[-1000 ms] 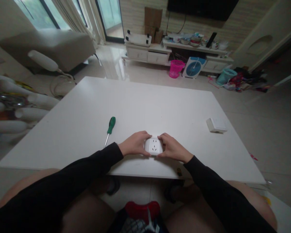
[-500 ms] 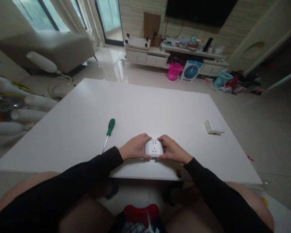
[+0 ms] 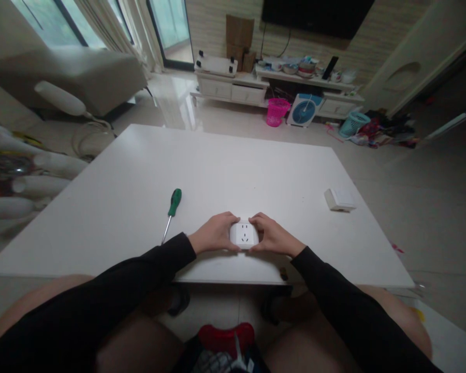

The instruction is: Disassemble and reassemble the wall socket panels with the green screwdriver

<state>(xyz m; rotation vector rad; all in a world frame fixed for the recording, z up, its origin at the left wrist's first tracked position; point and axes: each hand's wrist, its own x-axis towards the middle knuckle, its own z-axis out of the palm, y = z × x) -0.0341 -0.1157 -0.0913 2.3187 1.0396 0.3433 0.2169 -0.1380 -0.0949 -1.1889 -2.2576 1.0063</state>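
A white wall socket [image 3: 244,234] with a five-hole face sits between my two hands near the front edge of the white table [image 3: 217,171]. My left hand [image 3: 216,232] grips its left side, thumb and fingers at the upper and lower corners. On the opposite side, my right hand [image 3: 272,234] holds it the same way. The socket's face points up toward me; its underside is hidden. Left of my hands lies a screwdriver [image 3: 174,201] with a green handle, its tip close to my left sleeve. A small brownish thing [image 3: 283,273] rests at the table's front edge, too small to name.
Another white box-shaped fitting [image 3: 339,199] stands near the table's right edge. Below the front edge, between my legs, is a red object [image 3: 226,336]. White padded tubes [image 3: 46,189] crowd the left side. A pink basket [image 3: 277,111] and a fan [image 3: 304,110] stand beyond the table.
The view has shifted slightly, so everything appears moved a little left and up. Both hands keep their hold on the socket, with no other clear change.
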